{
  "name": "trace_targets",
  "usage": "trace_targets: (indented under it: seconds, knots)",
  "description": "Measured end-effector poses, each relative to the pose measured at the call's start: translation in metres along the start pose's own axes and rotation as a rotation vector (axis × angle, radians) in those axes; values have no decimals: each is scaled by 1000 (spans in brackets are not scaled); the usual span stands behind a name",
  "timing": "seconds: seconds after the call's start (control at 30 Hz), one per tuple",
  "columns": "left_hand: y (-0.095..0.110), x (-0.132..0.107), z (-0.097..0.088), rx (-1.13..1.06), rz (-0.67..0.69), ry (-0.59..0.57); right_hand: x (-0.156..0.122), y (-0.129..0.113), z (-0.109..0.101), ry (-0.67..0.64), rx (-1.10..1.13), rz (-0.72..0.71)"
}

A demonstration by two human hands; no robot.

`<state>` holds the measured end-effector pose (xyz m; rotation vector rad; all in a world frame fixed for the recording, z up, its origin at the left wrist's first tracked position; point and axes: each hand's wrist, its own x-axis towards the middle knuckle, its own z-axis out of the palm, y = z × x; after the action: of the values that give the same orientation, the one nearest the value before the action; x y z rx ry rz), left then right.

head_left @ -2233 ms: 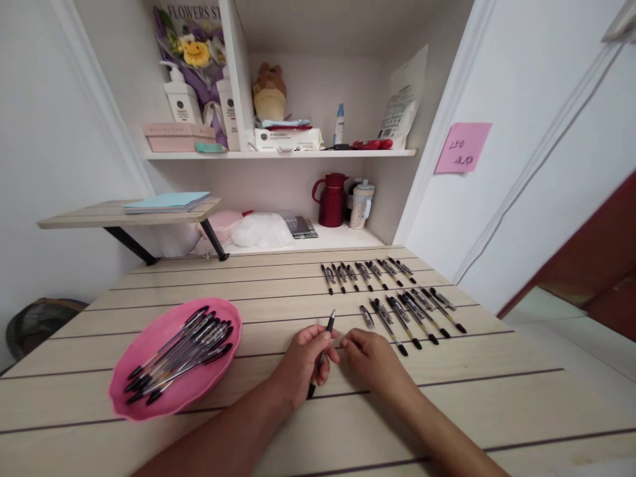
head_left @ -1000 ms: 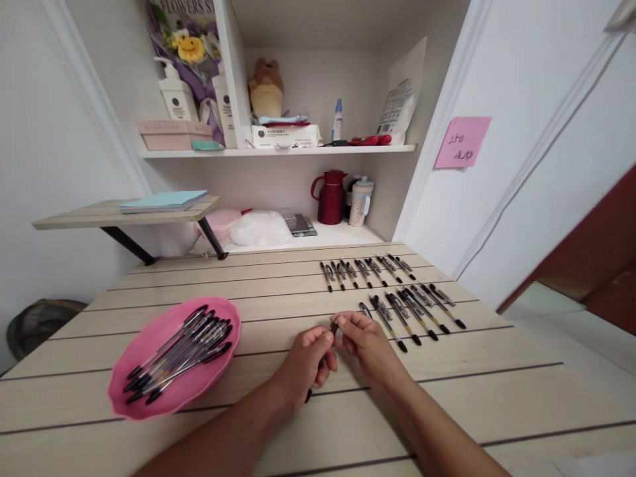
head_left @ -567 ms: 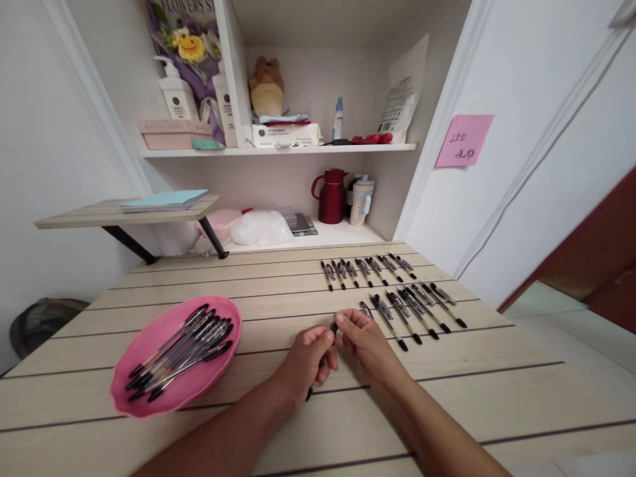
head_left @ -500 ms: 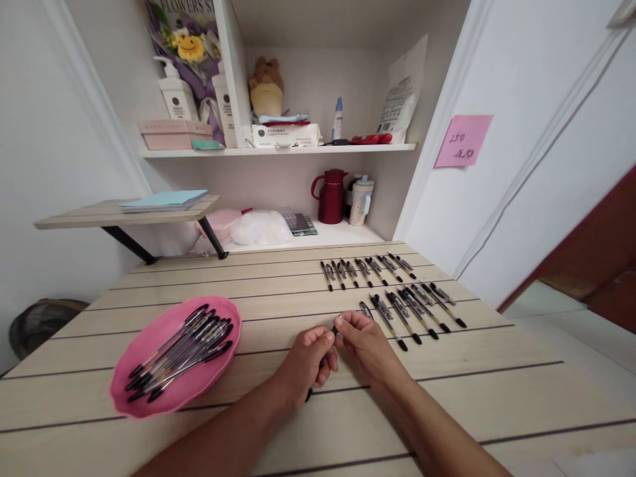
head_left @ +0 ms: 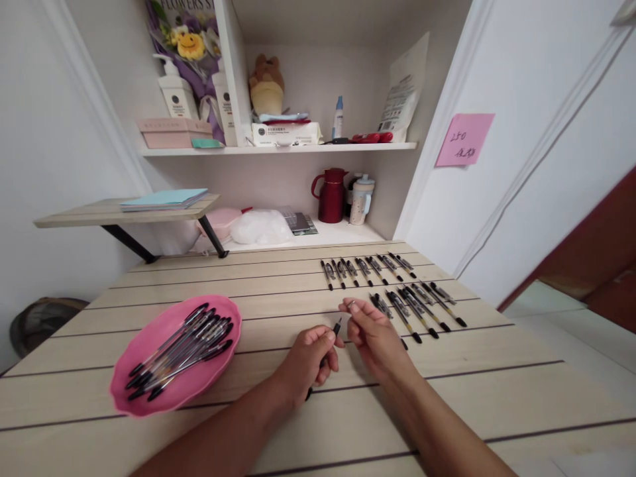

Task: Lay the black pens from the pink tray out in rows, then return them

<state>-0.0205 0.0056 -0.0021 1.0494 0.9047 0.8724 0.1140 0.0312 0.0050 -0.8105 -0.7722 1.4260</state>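
My left hand [head_left: 313, 358] is closed around a black pen [head_left: 336, 327], most of which the fingers hide. Its thin point sticks up bare between thumb and forefinger, and a black end shows below the palm. My right hand [head_left: 375, 331] is raised just to the right, apart from the pen. Thumb and forefinger pinch a small silvery piece [head_left: 352, 303], too tiny to make out fully. Behind that hand lies a front row of taken-apart pens [head_left: 412, 310], partly covered by it. A back row of pens with loose parts [head_left: 365, 270] lies beyond.
At left a pink scalloped tray [head_left: 124, 397] holds several black-capped pens [head_left: 181, 351]. A small raised shelf [head_left: 89, 213] with blue paper [head_left: 163, 199] stands at the back left. Behind the slatted table are a red jug [head_left: 332, 197] and a pale cup [head_left: 360, 201].
My right hand has drawn away from the pen, slightly up and to the right, with a small silvery piece in its fingertips. The pen's thin point now shows. My left hand stays put.
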Motion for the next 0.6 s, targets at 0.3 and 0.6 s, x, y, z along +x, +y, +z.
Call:
trace_targets:
  seconds: [0.3, 0.6]
  knots:
    - [1, 0, -2, -11, -19, -10, 11, -41, -57, 291, -727, -143]
    - [0, 0, -2, 8, -17, -7, -7, -31, -69, 10, -1956, -291]
